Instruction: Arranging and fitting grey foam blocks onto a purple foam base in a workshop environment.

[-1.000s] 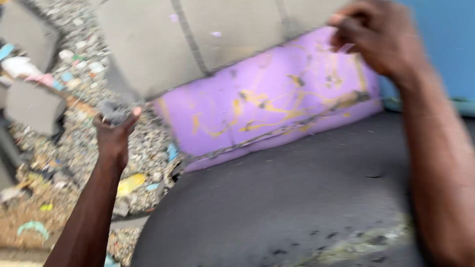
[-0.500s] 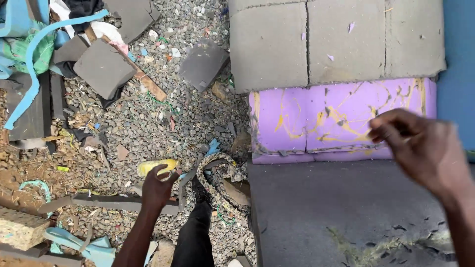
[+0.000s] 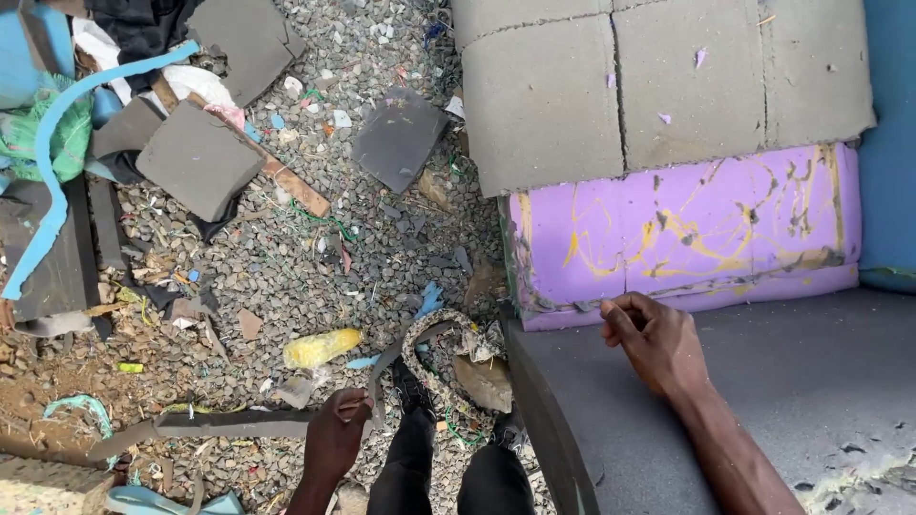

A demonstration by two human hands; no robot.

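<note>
Two bare hands show from above, seen past the person's dark trouser legs. At the lower middle, the left hand (image 3: 336, 441) is curled shut around one end of a long, thin, dark strip (image 3: 219, 422), which runs leftward from the hand and lies flat on the gravel ground (image 3: 286, 267). Further right, the right hand (image 3: 658, 341) rests knuckles up on a dark grey foam slab (image 3: 811, 381), its fingers (image 3: 620, 319) folded loosely under and holding nothing that can be seen. Just beyond that hand, a purple foam block (image 3: 687, 234) streaked with yellow stands on edge against the slab, and a wide grey foam block (image 3: 658, 86), scored into squares, lies on top of it. A blue surface (image 3: 892, 143) borders both blocks on the far right. Between the legs and the slab lies a patterned, looped strap (image 3: 434, 367) on the gravel. Near it to the left sits a small yellow foam lump (image 3: 322, 347). Further up the ground are loose dark grey foam offcuts (image 3: 198, 160), a strip of wood (image 3: 291, 186) and, at the far left, a curved light blue band (image 3: 52, 181).
</note>
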